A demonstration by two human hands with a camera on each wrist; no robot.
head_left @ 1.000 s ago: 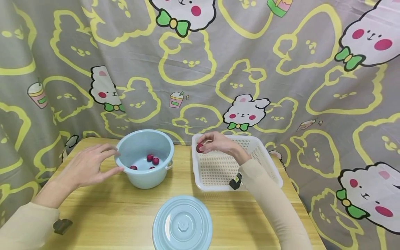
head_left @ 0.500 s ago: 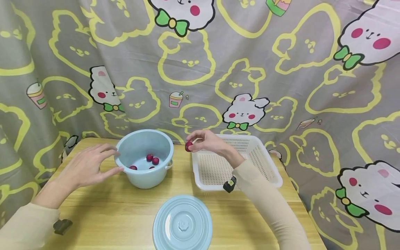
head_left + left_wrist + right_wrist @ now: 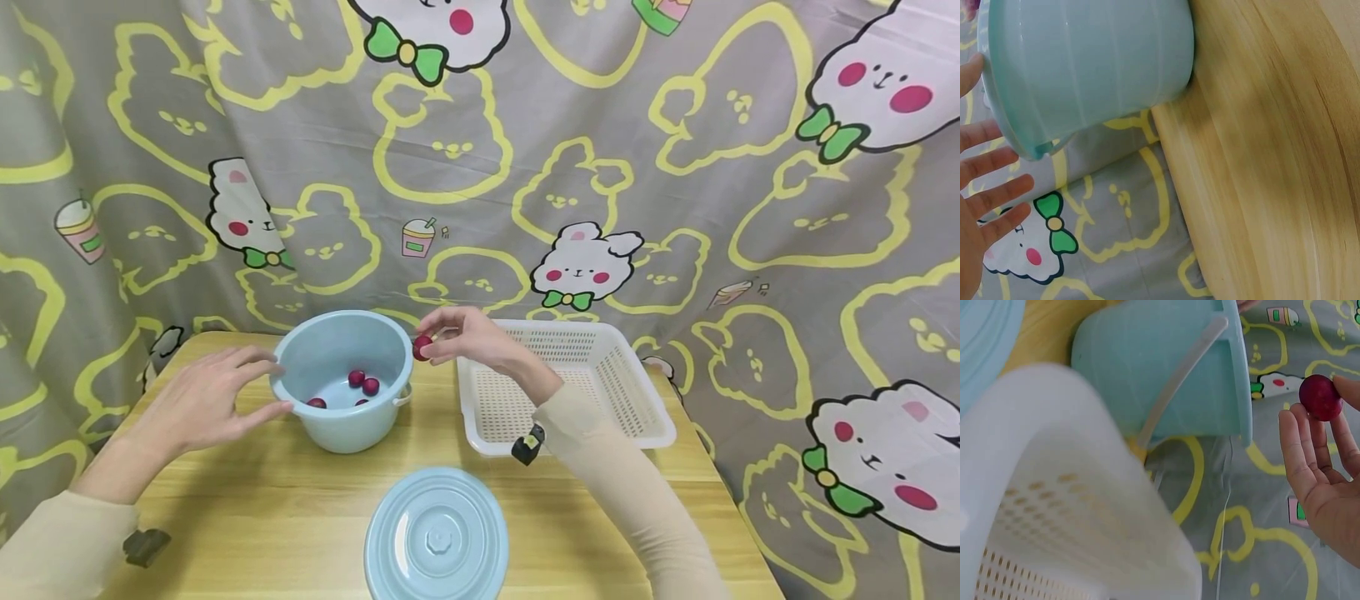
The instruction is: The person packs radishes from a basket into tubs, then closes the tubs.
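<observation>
A dark red plum (image 3: 422,347) is pinched between the thumb and fingers of my right hand (image 3: 480,340), close to the right rim of a light blue bucket (image 3: 347,429). In the right wrist view the held plum (image 3: 1321,398) shows in full at the fingertips. Inside the bucket lie several more plums (image 3: 371,386), some partly hidden by the near wall. My left hand (image 3: 198,404) is at the bucket's left rim, fingers spread and fairly straight. The left wrist view has its thumb (image 3: 970,74) against the rim and nothing gripped.
A white perforated basket (image 3: 468,412) stands on the table right of the bucket. At the front lies a round light blue lid (image 3: 438,575) with a knob. The wooden table (image 3: 285,517) backs onto a patterned curtain (image 3: 480,225). The bucket's handle (image 3: 1179,381) hangs on its right side.
My right hand has carried the plum left, from above the basket to beside the bucket's rim. The left hand, bucket and lid hold their places; the head view shifted slightly.
</observation>
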